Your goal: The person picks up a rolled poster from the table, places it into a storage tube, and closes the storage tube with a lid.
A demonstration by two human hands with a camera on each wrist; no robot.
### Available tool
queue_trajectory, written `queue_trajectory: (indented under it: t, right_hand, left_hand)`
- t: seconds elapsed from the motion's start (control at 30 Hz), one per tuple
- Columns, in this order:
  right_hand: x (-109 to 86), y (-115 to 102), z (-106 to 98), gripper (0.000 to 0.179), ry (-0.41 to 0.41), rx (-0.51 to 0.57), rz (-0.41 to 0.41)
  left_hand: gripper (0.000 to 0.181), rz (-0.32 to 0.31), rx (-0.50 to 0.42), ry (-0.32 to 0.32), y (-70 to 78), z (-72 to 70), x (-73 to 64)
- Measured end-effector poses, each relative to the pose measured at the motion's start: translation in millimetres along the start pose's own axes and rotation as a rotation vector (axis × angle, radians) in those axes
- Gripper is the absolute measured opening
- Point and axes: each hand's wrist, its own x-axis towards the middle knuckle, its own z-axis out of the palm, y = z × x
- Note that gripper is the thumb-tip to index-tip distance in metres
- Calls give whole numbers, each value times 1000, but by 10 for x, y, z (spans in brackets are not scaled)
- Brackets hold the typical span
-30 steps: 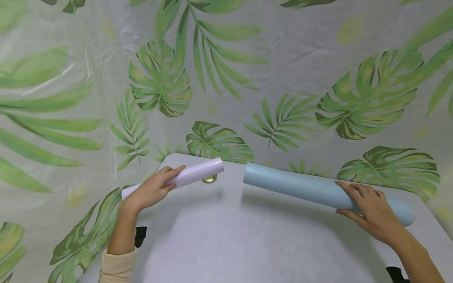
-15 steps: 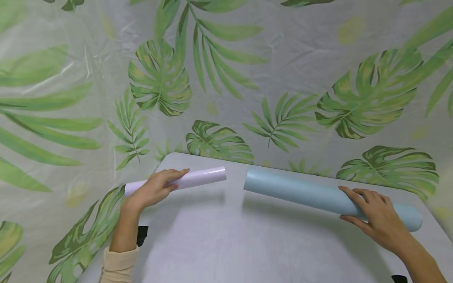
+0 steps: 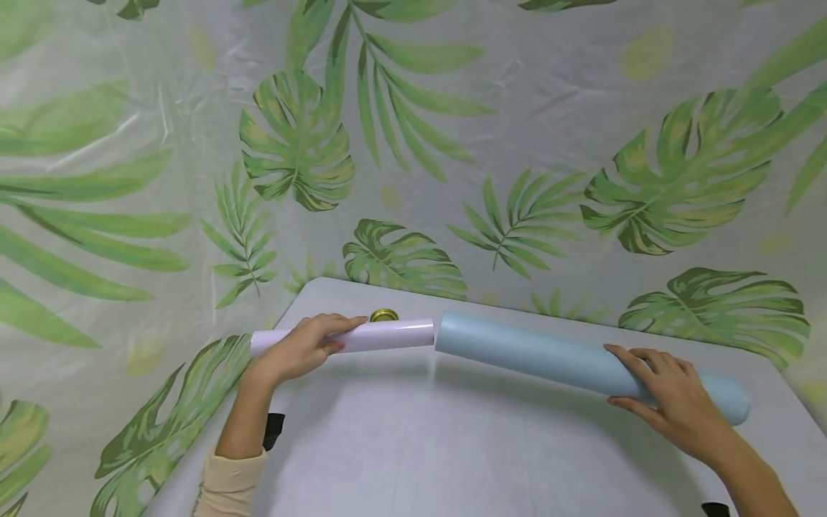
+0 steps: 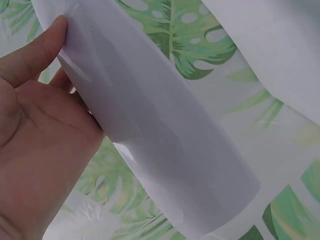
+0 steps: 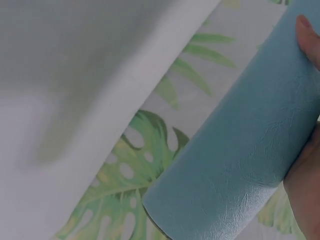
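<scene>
I had my left fingers [image 3: 341, 325] gripping the lilac tube [image 3: 397, 334] and right fingers [image 3: 629, 360] the blue tube [image 3: 530, 352], ends nearly meeting above the desk [image 3: 452, 445], unjoined.

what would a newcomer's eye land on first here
Probably the fat blue roll in the right hand and the slimmer lilac roll in the left hand, their ends close together over the white table. Big green leaves pattern the backdrop behind. A round gold thing shows just behind the lilac roll.

A white table [image 3: 478, 445] bears a round gold object [image 3: 384, 314].
</scene>
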Motion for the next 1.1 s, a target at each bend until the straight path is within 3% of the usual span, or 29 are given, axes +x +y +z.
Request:
queue_trajectory:
  t: [0.77, 1.1]
  right_hand:
    - [98, -149, 34, 95, -7, 7, -43]
    - [132, -199, 58, 93, -19, -4, -74]
  left_hand:
    - [50, 64, -46, -50, 77, 99, 67]
    - [50, 81, 38, -45, 155, 149, 95]
